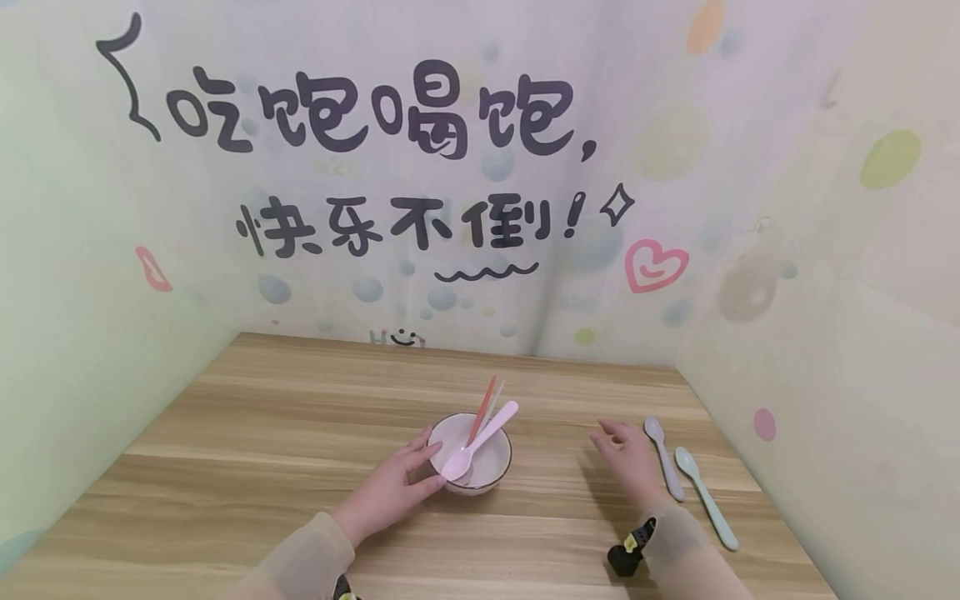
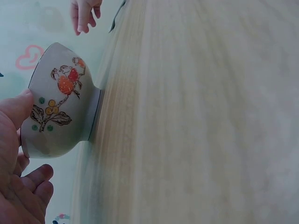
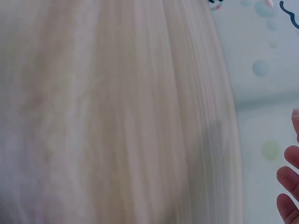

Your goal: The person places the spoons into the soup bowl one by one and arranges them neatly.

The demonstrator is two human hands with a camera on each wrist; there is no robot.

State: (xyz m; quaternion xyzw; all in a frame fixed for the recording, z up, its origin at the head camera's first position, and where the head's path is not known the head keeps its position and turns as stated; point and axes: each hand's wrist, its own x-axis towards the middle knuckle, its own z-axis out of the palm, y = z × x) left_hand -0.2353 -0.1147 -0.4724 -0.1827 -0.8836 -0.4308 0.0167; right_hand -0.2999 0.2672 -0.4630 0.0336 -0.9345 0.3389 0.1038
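A small white bowl point(image 1: 491, 467) with a dark rim stands upright on the table. In the left wrist view its outer wall point(image 2: 58, 109) bears painted fruit and leaves. My left hand point(image 1: 397, 487) grips the bowl's left edge, its thumb at the near side of the rim. A pink spoon point(image 1: 487, 437) leans in the bowl, handle up to the right. Behind it stand a thin red stick-like piece point(image 1: 482, 408) and a pale one point(image 1: 494, 402); their lower ends are hidden. My right hand point(image 1: 630, 458) hovers with nothing in it, fingers loosely bent, left of the spoons.
A greyish-lilac spoon point(image 1: 664, 458) and a mint-green spoon point(image 1: 706, 498) lie side by side on the right of the wooden table point(image 1: 285, 433). Walls with printed lettering point(image 1: 420, 112) close in the back and both sides.
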